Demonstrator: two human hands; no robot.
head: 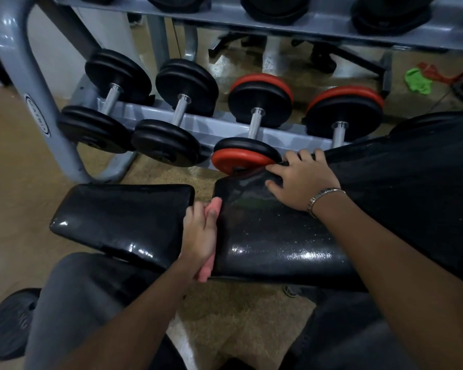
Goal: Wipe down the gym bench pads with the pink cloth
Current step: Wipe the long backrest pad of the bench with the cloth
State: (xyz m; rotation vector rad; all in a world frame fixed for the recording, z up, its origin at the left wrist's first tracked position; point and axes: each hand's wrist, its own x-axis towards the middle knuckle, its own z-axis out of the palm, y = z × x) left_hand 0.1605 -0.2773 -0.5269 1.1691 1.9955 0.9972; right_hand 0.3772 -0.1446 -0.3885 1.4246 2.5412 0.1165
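Observation:
Two glossy black bench pads lie end to end: the seat pad (120,217) on the left and the long back pad (273,236) on the right. My left hand (199,233) sits in the gap between them and grips the pink cloth (207,268), which shows above and below the hand against the back pad's left edge. My right hand (304,180) rests flat with spread fingers on the back pad's far left corner, fingertips reaching its far edge. A metal bracelet is on that wrist.
A grey dumbbell rack (38,102) stands just beyond the bench, with black dumbbells (177,113) and red-trimmed ones (254,121); one red plate (238,160) nearly touches the back pad. Green and red items (417,81) lie on the floor far right. My knees are below.

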